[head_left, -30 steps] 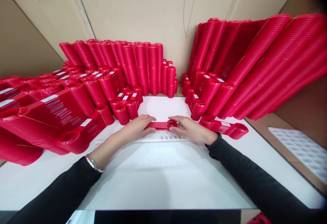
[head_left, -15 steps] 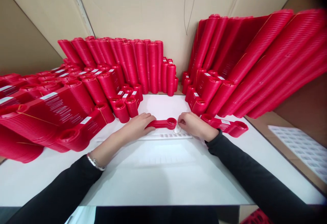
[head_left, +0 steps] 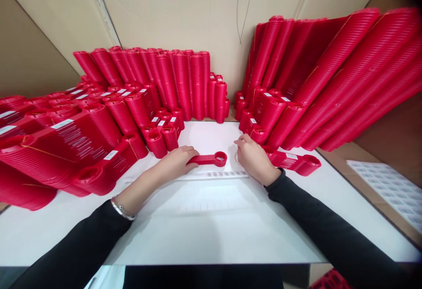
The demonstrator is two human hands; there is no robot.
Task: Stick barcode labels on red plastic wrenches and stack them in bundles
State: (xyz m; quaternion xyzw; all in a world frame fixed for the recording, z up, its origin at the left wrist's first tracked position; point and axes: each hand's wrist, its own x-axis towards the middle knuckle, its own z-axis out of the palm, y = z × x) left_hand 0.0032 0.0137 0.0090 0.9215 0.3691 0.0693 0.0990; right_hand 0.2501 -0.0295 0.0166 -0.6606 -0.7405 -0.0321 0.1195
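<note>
red plastic is on every side of me. my left hand [head_left: 176, 160] lies flat on the white table [head_left: 211, 232], fingers pressing down on the handle end of a single red wrench [head_left: 208, 159], which rests flat with its ring end pointing toward my right. my right hand [head_left: 253, 159] is just beside that ring, not touching it, fingers loosely curled with the tips pinched together; whether something small sits between them i cannot tell. just in front of the wrench lies a strip of small labels [head_left: 227, 174] on a white sheet. another red wrench with a white label [head_left: 293, 162] lies beyond my right wrist. tall stacks of red wrenches [head_left: 184, 84] stand against the cardboard wall [head_left: 171, 16], with more piled at left and right.
</note>
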